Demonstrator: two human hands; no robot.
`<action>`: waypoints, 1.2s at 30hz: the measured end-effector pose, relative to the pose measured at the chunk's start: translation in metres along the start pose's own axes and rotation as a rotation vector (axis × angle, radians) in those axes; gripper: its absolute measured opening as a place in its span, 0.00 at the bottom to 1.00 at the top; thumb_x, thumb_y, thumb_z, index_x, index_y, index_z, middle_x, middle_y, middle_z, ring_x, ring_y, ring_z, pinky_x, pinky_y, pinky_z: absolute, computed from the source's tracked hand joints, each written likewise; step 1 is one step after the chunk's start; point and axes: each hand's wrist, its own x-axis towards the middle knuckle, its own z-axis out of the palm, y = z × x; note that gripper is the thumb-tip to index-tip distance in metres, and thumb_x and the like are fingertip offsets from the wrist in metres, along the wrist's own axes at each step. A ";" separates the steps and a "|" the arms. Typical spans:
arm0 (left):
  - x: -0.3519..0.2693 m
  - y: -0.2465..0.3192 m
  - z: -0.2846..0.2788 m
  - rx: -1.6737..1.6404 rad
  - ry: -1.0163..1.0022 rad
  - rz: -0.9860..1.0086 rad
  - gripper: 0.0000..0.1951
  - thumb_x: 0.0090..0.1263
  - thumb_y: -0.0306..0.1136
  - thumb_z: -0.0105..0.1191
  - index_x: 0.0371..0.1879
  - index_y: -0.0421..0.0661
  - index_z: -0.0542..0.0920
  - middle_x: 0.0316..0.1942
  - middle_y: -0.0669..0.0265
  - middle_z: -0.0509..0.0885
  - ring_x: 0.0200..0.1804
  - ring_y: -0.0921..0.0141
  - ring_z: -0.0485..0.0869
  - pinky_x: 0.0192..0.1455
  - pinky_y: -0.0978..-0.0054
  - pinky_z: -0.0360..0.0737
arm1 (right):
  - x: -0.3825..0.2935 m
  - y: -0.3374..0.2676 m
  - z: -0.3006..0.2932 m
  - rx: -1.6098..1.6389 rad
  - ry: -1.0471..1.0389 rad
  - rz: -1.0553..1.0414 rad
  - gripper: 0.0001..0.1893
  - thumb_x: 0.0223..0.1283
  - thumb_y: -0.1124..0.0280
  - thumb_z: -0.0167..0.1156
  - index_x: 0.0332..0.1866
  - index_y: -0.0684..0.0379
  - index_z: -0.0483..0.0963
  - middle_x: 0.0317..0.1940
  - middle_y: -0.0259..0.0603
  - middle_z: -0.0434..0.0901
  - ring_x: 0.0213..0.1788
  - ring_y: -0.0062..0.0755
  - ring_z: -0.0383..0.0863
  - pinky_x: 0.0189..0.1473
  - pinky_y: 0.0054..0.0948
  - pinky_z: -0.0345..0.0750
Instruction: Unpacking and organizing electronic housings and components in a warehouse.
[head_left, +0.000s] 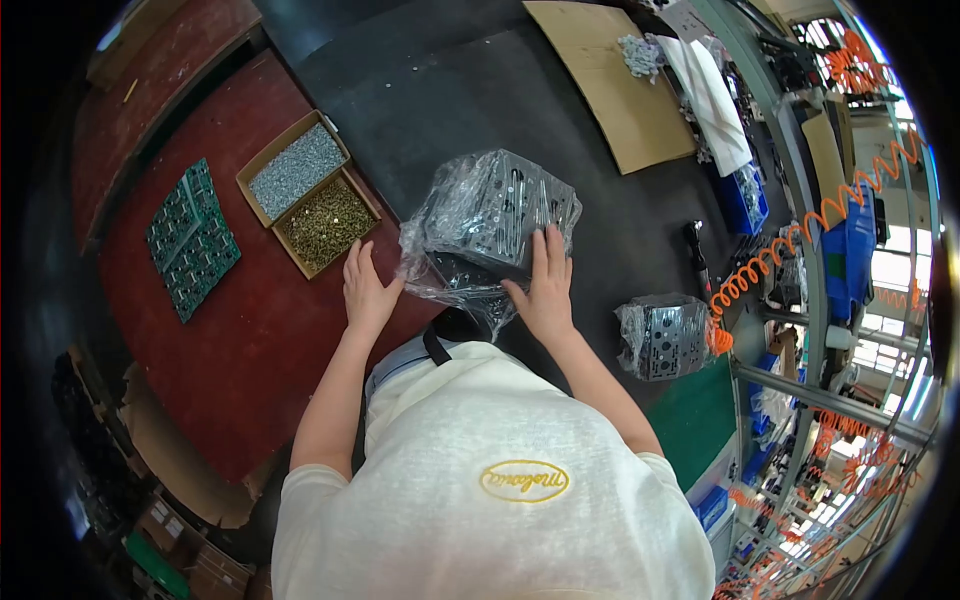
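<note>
A stack of black perforated metal plates in clear plastic film (491, 206) lies on the dark tabletop in front of me. My right hand (546, 289) rests with spread fingers against its near right side. At the near left corner, my left hand (370, 289) has its thumb at the edge of the film and its fingers apart; whether it pinches the film I cannot tell. Left of the bundle, a cardboard box of silver screws (296, 169) adjoins one of brass-coloured screws (330, 223). A smaller film-wrapped stack of perforated plates (666, 337) sits to the right.
Green circuit boards (193, 240) lie on the red surface (247, 360) at left. A flat cardboard sheet (619, 86) is at the back right. A black power screwdriver (697, 255), an orange coiled air hose (806, 225) and a blue bin (741, 202) are at right, beside a metal frame.
</note>
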 end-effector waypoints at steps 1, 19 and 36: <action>0.005 0.003 0.000 -0.047 -0.063 0.006 0.36 0.51 0.38 0.60 0.59 0.42 0.59 0.62 0.54 0.58 0.61 0.55 0.62 0.62 0.64 0.62 | -0.009 0.006 0.010 -0.004 0.074 0.049 0.46 0.43 0.66 0.66 0.65 0.67 0.46 0.66 0.56 0.45 0.68 0.52 0.47 0.62 0.52 0.54; -0.016 -0.070 0.081 -0.201 -0.616 -0.205 0.20 0.48 0.24 0.56 0.44 0.40 0.74 0.39 0.57 0.80 0.42 0.68 0.79 0.42 0.71 0.75 | -0.067 0.058 0.096 1.112 -0.234 0.783 0.04 0.56 0.79 0.49 0.36 0.61 0.71 0.22 0.31 0.71 0.23 0.19 0.69 0.27 0.19 0.68; 0.000 0.034 0.038 -1.332 -0.836 -0.511 0.18 0.56 0.17 0.54 0.46 0.39 0.70 0.44 0.62 0.77 0.46 0.70 0.77 0.47 0.72 0.76 | -0.070 0.000 -0.038 0.333 -0.262 0.191 0.09 0.52 0.74 0.55 0.39 0.62 0.71 0.40 0.45 0.75 0.43 0.43 0.75 0.42 0.34 0.73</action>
